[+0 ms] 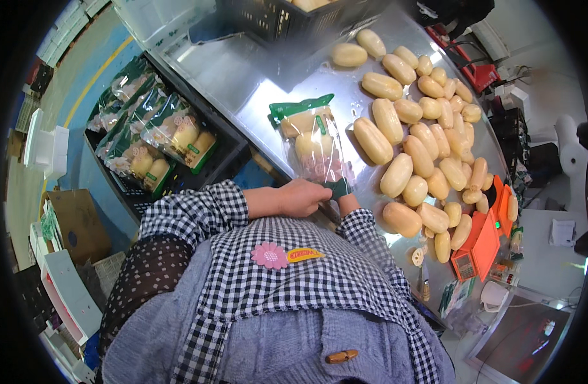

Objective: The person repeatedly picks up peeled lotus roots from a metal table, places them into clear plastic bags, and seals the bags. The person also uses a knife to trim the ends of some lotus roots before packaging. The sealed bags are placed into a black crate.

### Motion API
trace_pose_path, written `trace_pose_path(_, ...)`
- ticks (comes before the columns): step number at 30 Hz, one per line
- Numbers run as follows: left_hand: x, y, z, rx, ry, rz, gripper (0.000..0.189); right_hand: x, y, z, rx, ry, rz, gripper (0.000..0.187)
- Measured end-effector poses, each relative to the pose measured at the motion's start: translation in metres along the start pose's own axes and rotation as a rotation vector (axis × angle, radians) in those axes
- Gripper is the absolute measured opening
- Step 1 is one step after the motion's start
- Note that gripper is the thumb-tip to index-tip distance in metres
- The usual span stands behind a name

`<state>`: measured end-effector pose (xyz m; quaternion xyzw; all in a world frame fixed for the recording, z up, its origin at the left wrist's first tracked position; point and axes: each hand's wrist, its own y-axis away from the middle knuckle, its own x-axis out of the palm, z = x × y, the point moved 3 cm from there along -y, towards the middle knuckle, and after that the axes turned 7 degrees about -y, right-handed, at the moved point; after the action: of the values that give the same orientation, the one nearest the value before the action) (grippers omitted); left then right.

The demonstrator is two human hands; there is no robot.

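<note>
A clear plastic bag of lotus root pieces (313, 144) lies on the metal table in front of me, its sealed green edge pointing away. Its dark green near end (339, 188) is at my hands. My left hand (303, 196) is closed in a fist on that end. My right hand (347, 203) touches the same end from the right, and its fingers are hidden under the film. Many peeled lotus root sections (419, 139) are spread over the table to the right of the bag, the nearest close to its side.
At left, a black plastic crate (217, 168) holds several packed bags (179, 129). Another dark crate (275, 21) stands at the table's far end. On the right are an orange container (476, 245), a cut lotus root slice (417, 257) and a knife-like tool with a wooden handle (425, 290).
</note>
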<state>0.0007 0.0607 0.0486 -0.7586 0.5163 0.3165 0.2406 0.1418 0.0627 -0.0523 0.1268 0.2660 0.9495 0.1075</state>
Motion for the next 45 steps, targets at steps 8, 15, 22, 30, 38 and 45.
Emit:
trace_pose_path(8,-0.014,0.042,0.03,-0.512,0.202,-0.307,0.02,-0.065,0.087,0.018,-0.024,0.494,0.056,0.013)
trace_pose_path(15,0.002,0.03,0.061,-0.886,0.955,-0.289,0.025,-0.096,0.08,0.081,-0.155,0.469,-0.191,0.029)
trace_pose_path(22,0.0,0.032,0.064,-0.956,0.882,-0.396,0.019,-0.06,0.028,0.08,-0.306,0.618,-0.081,0.021)
trace_pose_path(30,-0.005,0.071,0.089,-0.657,0.2,-0.558,0.013,-0.074,0.035,0.046,-0.223,0.743,-0.131,0.032)
trace_pose_path(38,-0.03,0.067,0.03,-0.13,-0.557,-0.462,0.06,-0.066,0.043,0.04,-0.195,0.584,-0.083,0.03)
trace_pose_path(45,-0.028,0.034,0.049,-0.065,-0.389,-0.425,0.057,-0.07,0.054,0.052,-0.269,0.102,0.058,0.015)
